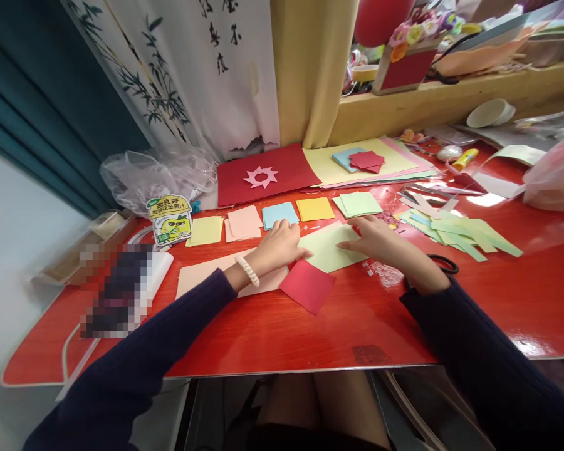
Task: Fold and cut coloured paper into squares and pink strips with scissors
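Note:
A light green sheet of paper (328, 247) lies on the red table in front of me. My left hand (280, 243) rests at its left edge, thumb apart from the bent fingers, just below a blue stack of paper squares (273, 214). On the sheet's right side lies my right hand (371, 237), thumb and fingers spread. Neither hand visibly lifts anything. A red paper square (308, 286) lies turned at an angle below the green sheet. Partly under my left wrist is a peach sheet (207, 274).
Yellow (203, 231), pink (243, 223), orange (315, 209) and green squares (357, 204) line the back. Behind them, a pink paper ring (261, 177) sits on a dark red sheet (282, 161). Green paper strips (470, 235) and black-handled scissors (444, 264) lie right.

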Demonstrator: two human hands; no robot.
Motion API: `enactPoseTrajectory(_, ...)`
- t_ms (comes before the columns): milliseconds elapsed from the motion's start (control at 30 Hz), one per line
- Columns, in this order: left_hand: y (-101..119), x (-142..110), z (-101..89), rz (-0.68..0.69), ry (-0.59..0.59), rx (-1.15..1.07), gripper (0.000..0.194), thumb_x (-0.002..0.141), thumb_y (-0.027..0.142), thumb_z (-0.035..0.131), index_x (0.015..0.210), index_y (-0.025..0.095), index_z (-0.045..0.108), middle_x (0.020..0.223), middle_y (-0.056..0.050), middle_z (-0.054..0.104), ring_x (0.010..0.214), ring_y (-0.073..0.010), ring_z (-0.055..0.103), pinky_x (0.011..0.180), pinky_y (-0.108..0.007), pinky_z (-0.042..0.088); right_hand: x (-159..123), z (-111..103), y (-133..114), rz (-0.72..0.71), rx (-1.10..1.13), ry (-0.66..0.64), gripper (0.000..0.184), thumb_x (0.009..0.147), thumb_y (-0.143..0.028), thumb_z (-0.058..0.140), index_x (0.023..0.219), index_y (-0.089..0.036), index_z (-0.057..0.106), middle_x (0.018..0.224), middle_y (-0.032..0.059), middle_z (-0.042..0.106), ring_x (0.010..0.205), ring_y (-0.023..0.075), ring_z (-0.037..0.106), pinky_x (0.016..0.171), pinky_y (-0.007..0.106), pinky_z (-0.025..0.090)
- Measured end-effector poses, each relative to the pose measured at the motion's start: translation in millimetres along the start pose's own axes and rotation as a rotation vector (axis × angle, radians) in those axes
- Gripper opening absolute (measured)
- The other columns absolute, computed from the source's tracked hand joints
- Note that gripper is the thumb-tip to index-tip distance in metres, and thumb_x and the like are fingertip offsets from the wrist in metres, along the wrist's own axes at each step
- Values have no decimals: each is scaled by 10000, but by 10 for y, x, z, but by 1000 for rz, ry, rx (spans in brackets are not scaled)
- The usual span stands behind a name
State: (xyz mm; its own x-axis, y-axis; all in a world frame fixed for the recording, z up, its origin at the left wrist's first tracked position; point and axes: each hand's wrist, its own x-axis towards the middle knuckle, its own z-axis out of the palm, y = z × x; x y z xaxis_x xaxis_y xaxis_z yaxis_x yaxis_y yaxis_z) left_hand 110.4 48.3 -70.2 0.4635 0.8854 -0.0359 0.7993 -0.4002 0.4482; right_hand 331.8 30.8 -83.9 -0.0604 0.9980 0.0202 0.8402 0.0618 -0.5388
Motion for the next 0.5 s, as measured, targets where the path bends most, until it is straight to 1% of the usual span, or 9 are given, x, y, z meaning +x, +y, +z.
enactPoseTrajectory(67,57,56,-3,-33,-45,18,323,645,403,712,822,162,591,871,-106,560,921,-306,490,785,-400,392,-8,-12,-15,-7,36,-42,405,679,-280,683,1055,-143,615,1119,174,595,1046,347,558,844,453,468)
enactPoseTrajectory(133,92,106,-31,-37,-111,17,237,633,357,721,677,171,580,753,-79,563,839,-279,516,744,-377,392,-10,-13,-17,-19,95,-82,395,715,-279,646,1092,-169,599,1100,140,619,984,301,599,782,405,506)
enactPoseTrajectory(167,107,122,-45,-31,-147,10,230,629,332,724,599,175,558,689,-64,557,782,-258,526,720,-364,391,-7,-12,-11,-22,125,-92,409,725,-291,638,1115,-176,587,1102,133,623,974,293,607,763,397,515)
enactPoseTrajectory(233,138,132,-70,-12,-205,-18,270,644,291,714,507,182,508,575,-34,533,662,-208,523,670,-336,385,5,-21,10,-15,173,-77,482,703,-322,663,1149,-166,566,1137,151,609,1015,320,589,779,428,513)
enactPoseTrajectory(267,154,126,-82,0,-216,-38,270,659,276,702,505,184,499,543,-20,524,618,-186,512,648,-322,381,12,-32,21,-9,194,-52,540,676,-334,691,1167,-156,554,1171,169,588,1059,345,564,808,456,501)
enactPoseTrajectory(333,185,98,-116,26,-186,-83,214,687,243,675,564,183,511,571,-9,540,600,-164,500,621,-302,373,18,-69,36,-1,249,0,658,634,-362,732,1218,-148,515,1212,192,557,1106,374,528,837,489,485)
enactPoseTrajectory(367,199,80,-141,39,-150,-107,177,699,226,661,603,181,519,621,-13,557,618,-162,500,614,-297,371,16,-92,34,-4,288,14,678,637,-378,732,1234,-155,499,1195,188,568,1085,368,543,818,484,496)
enactPoseTrajectory(433,219,43,-205,65,-66,-163,118,716,200,637,670,177,530,710,-21,573,661,-163,504,615,-293,373,-1,-136,9,-34,385,16,574,698,-394,683,1203,-181,513,1100,148,625,977,320,603,745,441,529)
enactPoseTrajectory(500,220,13,-270,95,23,-230,60,738,174,602,722,175,544,766,-23,585,715,-168,520,655,-298,390,-23,-165,-39,-87,478,21,371,772,-373,609,1095,-196,564,999,100,662,901,270,627,732,404,536)
